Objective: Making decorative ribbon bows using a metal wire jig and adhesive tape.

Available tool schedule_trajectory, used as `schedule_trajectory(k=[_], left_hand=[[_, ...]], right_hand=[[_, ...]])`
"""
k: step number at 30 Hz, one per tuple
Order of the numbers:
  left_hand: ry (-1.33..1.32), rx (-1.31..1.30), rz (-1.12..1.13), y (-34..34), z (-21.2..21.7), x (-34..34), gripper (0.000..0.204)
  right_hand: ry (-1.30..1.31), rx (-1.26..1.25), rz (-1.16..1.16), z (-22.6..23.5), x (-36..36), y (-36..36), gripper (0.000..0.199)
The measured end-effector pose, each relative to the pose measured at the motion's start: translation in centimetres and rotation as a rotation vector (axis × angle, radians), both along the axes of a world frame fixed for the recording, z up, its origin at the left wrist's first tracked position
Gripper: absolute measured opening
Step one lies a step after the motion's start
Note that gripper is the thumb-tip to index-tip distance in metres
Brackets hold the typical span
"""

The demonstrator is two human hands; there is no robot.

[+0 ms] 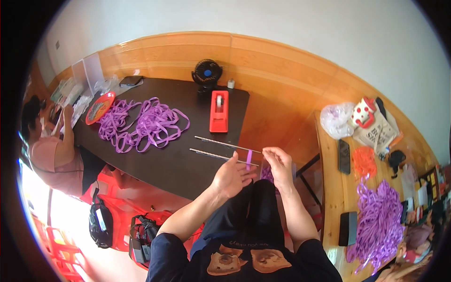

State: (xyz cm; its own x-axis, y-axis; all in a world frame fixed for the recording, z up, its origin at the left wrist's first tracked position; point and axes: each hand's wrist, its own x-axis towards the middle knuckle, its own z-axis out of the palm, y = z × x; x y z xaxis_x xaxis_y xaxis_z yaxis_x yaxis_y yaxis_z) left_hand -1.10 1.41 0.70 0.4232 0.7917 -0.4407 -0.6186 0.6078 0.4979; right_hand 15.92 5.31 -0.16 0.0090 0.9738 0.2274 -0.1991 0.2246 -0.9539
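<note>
My left hand is open, palm up, fingers spread, at the near edge of the dark table. A short purple strip stands upright just past its fingertips; I can't tell whether they touch it. My right hand is loosely curled beside the strip, holding nothing I can see. Two thin rods lie just beyond, then a red tape dispenser and a ribbon pile

White wall, wood wainscot, dark table, wooden side table, red stools
</note>
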Motion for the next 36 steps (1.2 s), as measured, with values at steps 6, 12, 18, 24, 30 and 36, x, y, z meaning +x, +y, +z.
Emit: schedule_trajectory(k=[6,12,18,24,30,36], left_hand=[[-0.054,0.059,-0.029,-0.3,-0.1,0.0,0.079],[-0.033,0.027,0.004,-0.4,0.7,0.5,0.075],[-0.098,0.056,-0.005,-0.2,0.5,0.3,0.072],[-0.077,0.073,0.008,-0.6,0.8,0.0,0.065],[-0.097,0.11,0.038,-0.7,0.8,0.2,0.054],[-0.094,0.112,0.037,-0.9,0.7,0.4,0.056]], right_hand=[[-0.351,0.171,0.143,3.8,-7.5,8.8,0.018],[-0.468,-0.191,0.113,3.4,-13.1,12.9,0.025],[-0.287,-0.219,0.013,2.8,-14.7,12.9,0.014],[-0.053,-0.186,0.115,5.7,-14.4,8.9,0.008],[-0.219,-0.207,0.031,2.8,-13.7,7.3,0.019],[-0.494,-0.18,-0.007,0.2,-12.9,8.6,0.017]])
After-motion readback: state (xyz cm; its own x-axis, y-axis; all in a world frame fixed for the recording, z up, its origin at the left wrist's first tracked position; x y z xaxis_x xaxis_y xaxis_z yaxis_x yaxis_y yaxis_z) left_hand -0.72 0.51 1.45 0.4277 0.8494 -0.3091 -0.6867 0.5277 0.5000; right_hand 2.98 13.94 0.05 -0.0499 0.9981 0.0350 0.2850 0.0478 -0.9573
